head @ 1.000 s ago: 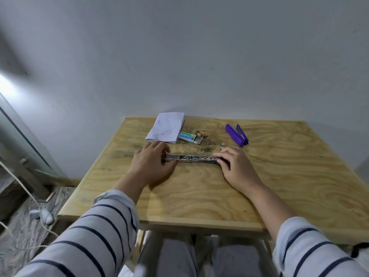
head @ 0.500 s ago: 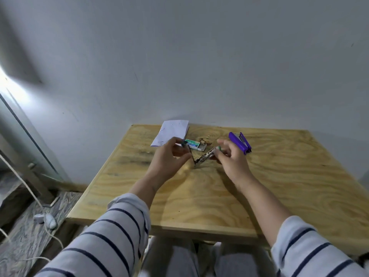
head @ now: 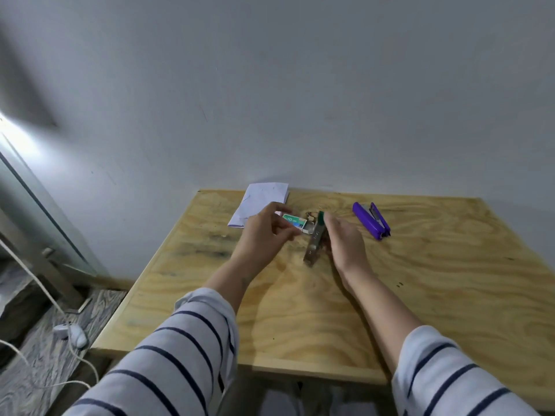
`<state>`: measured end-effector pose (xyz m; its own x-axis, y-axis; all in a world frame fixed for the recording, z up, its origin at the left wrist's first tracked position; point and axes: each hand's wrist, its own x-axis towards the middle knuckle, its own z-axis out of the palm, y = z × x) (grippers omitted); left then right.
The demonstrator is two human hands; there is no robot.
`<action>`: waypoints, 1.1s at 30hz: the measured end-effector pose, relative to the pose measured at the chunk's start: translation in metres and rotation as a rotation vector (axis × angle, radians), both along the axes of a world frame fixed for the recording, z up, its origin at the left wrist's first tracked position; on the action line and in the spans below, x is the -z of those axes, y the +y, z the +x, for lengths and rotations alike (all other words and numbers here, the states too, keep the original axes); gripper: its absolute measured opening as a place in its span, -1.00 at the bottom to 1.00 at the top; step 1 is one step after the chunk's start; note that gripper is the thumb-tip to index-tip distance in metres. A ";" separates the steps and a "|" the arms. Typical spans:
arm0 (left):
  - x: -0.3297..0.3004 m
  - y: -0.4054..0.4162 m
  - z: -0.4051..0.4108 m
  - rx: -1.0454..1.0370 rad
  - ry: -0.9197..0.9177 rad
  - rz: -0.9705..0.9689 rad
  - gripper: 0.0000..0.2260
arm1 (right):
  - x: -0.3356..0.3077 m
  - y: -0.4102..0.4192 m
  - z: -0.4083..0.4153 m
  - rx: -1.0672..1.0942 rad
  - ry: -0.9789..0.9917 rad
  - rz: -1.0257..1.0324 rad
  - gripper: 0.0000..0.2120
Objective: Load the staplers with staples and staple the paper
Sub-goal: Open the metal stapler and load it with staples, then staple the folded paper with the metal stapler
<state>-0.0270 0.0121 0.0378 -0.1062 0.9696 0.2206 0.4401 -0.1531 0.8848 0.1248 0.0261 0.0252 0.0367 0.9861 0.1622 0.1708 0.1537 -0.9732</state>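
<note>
Metal stapler (head: 315, 241) being gripped upright by right hand (head: 345, 244) above wooden table (head: 450, 295), left hand (head: 264, 238) hanging beside it with fingers loosely curled on nothing, staple box (head: 295, 222), paper (head: 261, 202) and purple stapler (head: 371, 220) lying behind

"10" printed on the staple box (head: 295, 221), rest unreadable

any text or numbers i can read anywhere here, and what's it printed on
"10": on the green and white staple box at the back of the table; the smaller print beside it is too blurred to read.
Metal stapler in the right hand: faint marks along its side, unreadable.
Paper: faint scribbles, no legible words.
Purple stapler: no text visible.
</note>
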 end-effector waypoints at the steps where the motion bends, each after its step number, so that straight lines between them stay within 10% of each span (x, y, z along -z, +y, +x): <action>1: 0.002 0.006 -0.008 -0.086 0.087 0.033 -0.82 | 0.003 0.000 -0.001 0.032 -0.004 0.011 -0.58; 13: 0.019 0.085 -0.058 -0.452 0.586 -0.489 -0.46 | 0.031 0.009 -0.011 0.103 -0.223 0.218 -0.44; 27: -0.019 0.054 -0.068 -0.328 -0.221 -0.083 -0.85 | 0.027 0.001 -0.014 0.017 -0.415 0.273 -0.39; 33: -0.027 0.029 -0.051 -0.284 -0.239 0.033 -0.81 | 0.023 -0.004 -0.012 -0.037 -0.096 0.158 -0.48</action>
<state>-0.0777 0.0413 0.0646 -0.4224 0.8866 0.1882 0.2510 -0.0851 0.9643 0.1132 0.0219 0.0023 -0.0220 0.9486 0.3158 0.2532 0.3108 -0.9161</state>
